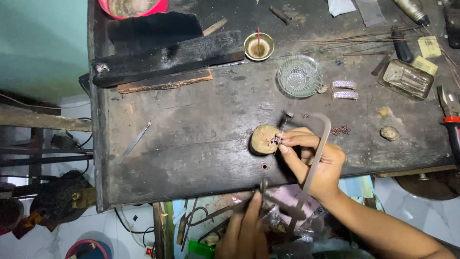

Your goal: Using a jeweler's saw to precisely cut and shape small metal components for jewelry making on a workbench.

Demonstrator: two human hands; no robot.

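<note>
**Sawing a small jewel piece on the wooden peg**

The right hand (314, 158) pinches a small purple-stoned piece (276, 139) against the round wooden peg (263, 139) at the front edge of the desk (191, 134). The left hand (244, 230), below the peg, is clenched on the handle of the jeweller's saw (316, 158); its blade meets the piece. The cut seems under way; finished-looking pieces (344, 89) lie beyond the peg, to its right.
</note>
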